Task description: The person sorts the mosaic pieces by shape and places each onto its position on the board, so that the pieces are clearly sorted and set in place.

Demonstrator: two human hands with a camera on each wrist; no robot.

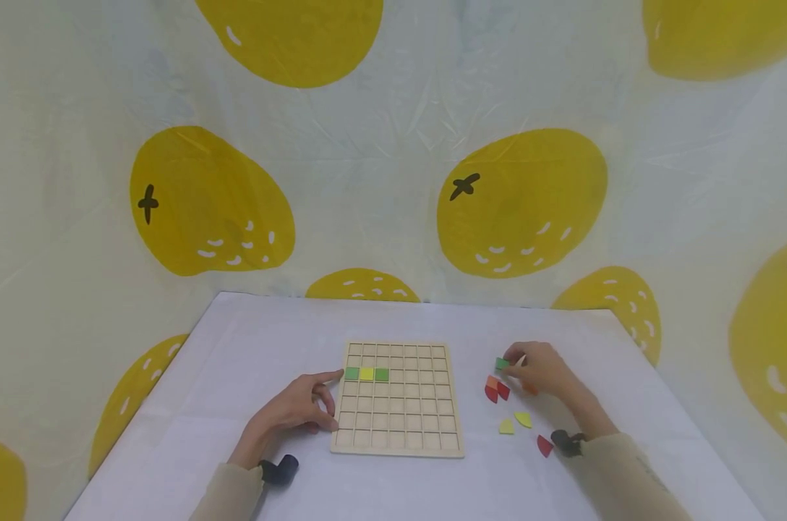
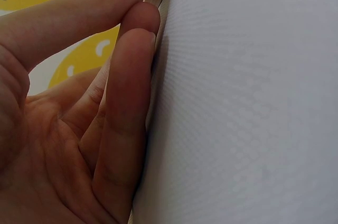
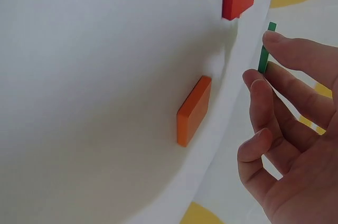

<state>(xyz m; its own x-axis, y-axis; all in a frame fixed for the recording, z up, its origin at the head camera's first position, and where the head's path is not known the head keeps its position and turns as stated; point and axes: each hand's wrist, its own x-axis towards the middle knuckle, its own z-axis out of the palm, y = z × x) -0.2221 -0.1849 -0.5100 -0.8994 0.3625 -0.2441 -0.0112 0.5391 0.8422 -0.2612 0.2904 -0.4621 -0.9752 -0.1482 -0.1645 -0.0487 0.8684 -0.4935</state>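
A wooden grid board (image 1: 396,455) lies on the white table, with a green, a yellow and another green square tile (image 1: 382,375) side by side in its third row from the back, at the left. My left hand (image 1: 296,404) rests against the board's left edge, index finger stretched to the third row and thumb near the front corner. In the left wrist view, the fingertips (image 2: 138,44) touch the pale board edge. My right hand (image 1: 539,369) pinches a green tile (image 3: 266,49) between thumb and finger, right of the board. Below that hand lies an orange tile (image 3: 195,110), partly hidden in the head view.
Near the right hand lie red quarter-round pieces (image 1: 491,393) beside another orange tile (image 1: 492,381). Closer to me are two yellow pieces (image 1: 523,420) and a red piece (image 1: 545,445) by the right wrist. A fruit-patterned curtain (image 1: 367,181) hangs behind the table.
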